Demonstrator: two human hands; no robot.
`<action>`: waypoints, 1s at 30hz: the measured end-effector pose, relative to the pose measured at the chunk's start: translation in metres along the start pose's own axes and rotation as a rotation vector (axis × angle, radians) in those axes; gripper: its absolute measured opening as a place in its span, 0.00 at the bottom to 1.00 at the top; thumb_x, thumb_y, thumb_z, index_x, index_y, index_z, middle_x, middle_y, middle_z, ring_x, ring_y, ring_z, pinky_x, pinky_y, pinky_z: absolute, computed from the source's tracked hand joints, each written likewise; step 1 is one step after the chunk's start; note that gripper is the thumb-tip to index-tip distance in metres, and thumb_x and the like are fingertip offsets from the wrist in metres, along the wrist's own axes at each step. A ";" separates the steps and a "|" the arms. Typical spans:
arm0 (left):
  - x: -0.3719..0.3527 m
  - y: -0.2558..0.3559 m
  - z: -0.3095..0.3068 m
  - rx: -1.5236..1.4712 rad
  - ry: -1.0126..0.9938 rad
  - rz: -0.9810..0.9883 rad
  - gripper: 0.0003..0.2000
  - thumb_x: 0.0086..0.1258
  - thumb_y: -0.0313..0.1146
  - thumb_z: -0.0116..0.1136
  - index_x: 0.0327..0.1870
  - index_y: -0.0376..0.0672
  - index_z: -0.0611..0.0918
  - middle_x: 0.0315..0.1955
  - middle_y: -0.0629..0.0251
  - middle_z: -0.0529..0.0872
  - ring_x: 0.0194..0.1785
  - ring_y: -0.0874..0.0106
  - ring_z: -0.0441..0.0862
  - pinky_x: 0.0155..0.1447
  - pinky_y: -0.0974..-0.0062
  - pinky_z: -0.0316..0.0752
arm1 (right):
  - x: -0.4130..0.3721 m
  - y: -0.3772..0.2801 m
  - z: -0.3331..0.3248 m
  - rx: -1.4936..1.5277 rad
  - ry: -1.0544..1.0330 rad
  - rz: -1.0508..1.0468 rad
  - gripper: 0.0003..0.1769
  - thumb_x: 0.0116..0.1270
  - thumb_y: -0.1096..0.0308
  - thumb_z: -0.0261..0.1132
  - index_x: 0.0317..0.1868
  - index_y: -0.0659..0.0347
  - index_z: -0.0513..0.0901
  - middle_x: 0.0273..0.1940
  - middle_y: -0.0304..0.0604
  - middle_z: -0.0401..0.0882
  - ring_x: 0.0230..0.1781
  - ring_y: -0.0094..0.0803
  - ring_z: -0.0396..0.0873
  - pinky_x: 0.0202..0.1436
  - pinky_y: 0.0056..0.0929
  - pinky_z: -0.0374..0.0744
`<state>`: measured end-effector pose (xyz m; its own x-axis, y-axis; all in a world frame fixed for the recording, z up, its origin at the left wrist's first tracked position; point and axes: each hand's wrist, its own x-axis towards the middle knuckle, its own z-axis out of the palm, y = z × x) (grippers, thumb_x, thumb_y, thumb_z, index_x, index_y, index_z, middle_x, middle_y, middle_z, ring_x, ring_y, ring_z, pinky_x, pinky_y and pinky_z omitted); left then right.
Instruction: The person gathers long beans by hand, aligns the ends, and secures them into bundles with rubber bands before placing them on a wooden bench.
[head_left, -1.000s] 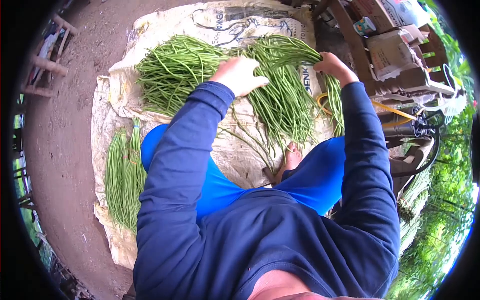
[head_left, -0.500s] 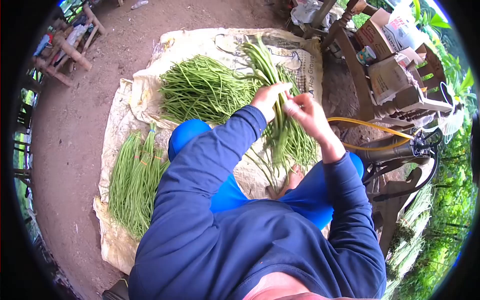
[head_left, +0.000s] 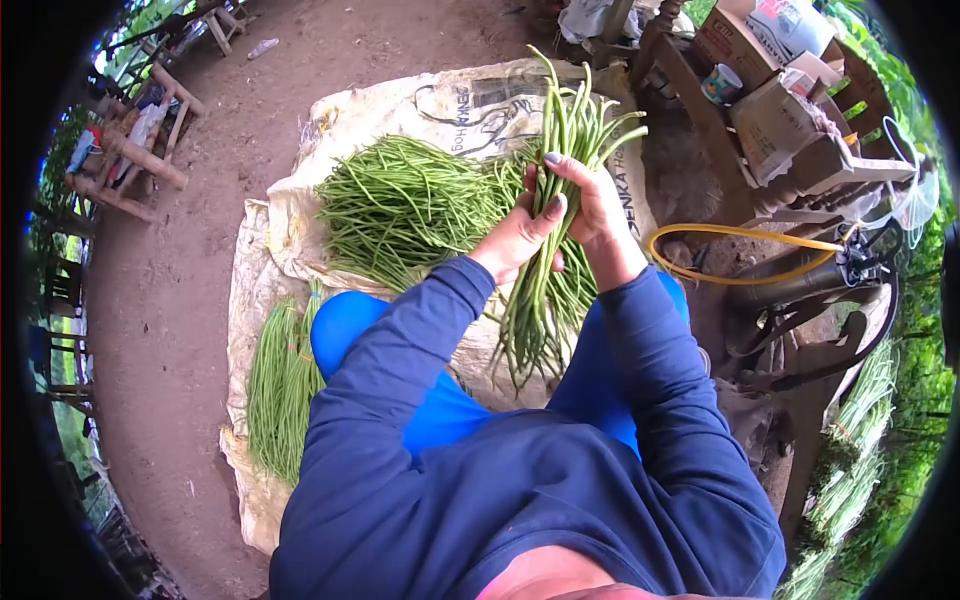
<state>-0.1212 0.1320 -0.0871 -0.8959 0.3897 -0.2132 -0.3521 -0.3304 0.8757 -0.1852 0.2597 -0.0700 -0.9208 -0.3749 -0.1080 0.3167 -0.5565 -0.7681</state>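
Note:
A bunch of long green beans [head_left: 545,290] stands upright between my hands, its upper ends fanned out above them. My left hand [head_left: 515,238] is wrapped round the middle of the bunch from the left side. Slightly higher, my right hand [head_left: 592,200] grips the same bunch from the right, thumb across the stems. Behind the hands lies a big loose pile of beans [head_left: 410,205] on pale woven sacks [head_left: 300,215]. Tied bundles of beans [head_left: 280,385] rest on the sacks at the lower left, partly hidden by my knee and sleeve.
A wooden bench [head_left: 700,130] at the right holds cardboard boxes [head_left: 775,125] and a small can [head_left: 721,84]. Near it is a sprayer tank [head_left: 800,280] with a yellow hose [head_left: 700,228]. More bundles [head_left: 850,460] lie at the lower right. A bamboo frame [head_left: 145,160] stands upper left.
Both hands have come closer round the bunch, the right one moving up and left. The bunch now hangs straighter, nearer my body. The whole view has shifted slightly.

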 end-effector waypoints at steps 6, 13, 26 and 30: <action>0.015 -0.022 0.013 0.395 0.684 0.634 0.18 0.73 0.40 0.59 0.56 0.37 0.78 0.41 0.59 0.82 0.43 0.70 0.79 0.49 0.73 0.75 | 0.003 0.007 0.005 0.114 0.188 -0.096 0.12 0.60 0.79 0.66 0.44 0.62 0.78 0.36 0.39 0.82 0.35 0.27 0.82 0.39 0.25 0.81; 0.013 -0.008 0.004 0.500 0.679 0.500 0.12 0.69 0.31 0.63 0.47 0.31 0.84 0.36 0.62 0.87 0.37 0.77 0.82 0.43 0.80 0.76 | 0.000 0.007 0.008 -0.063 0.206 -0.278 0.16 0.60 0.78 0.68 0.48 0.63 0.77 0.39 0.39 0.82 0.35 0.24 0.80 0.39 0.24 0.79; -0.002 0.047 0.000 -0.259 0.512 0.388 0.10 0.76 0.39 0.53 0.50 0.46 0.71 0.32 0.69 0.80 0.31 0.79 0.76 0.36 0.79 0.74 | -0.004 0.005 0.004 -0.219 0.104 -0.299 0.17 0.59 0.77 0.70 0.48 0.62 0.77 0.37 0.37 0.81 0.35 0.23 0.80 0.39 0.22 0.79; -0.006 0.066 -0.019 -0.414 0.405 0.306 0.20 0.73 0.50 0.56 0.49 0.40 0.74 0.25 0.73 0.69 0.25 0.82 0.66 0.26 0.84 0.62 | -0.019 0.006 0.017 -0.293 0.069 -0.202 0.19 0.58 0.76 0.71 0.50 0.62 0.78 0.38 0.36 0.82 0.35 0.22 0.80 0.41 0.22 0.78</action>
<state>-0.1439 0.0911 -0.0362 -0.9749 -0.1024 -0.1978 -0.0676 -0.7102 0.7007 -0.1619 0.2505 -0.0616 -0.9745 -0.2225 0.0294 0.0575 -0.3744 -0.9255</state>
